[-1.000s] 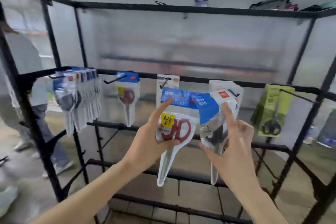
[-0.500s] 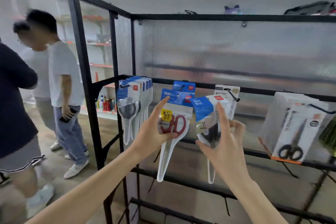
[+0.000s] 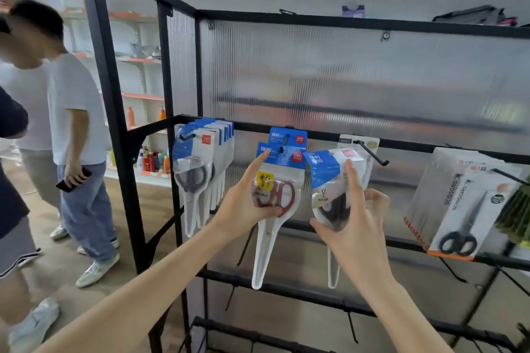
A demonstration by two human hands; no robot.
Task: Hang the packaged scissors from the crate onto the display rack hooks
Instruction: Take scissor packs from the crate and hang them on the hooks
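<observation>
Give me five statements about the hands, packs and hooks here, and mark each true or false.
1. The left hand holds a pack of red-handled scissors. True.
2. The right hand is empty. False: it holds a dark-handled scissors pack.
3. The leftmost hook carries several packs. True.
4. Both held packs have green header cards. False: blue.
5. The boxed scissors hang right of both hands. True.

a shop: packaged scissors (image 3: 200, 172) hang on a display rack (image 3: 344, 137), stocked shelves (image 3: 143, 94) behind.
</observation>
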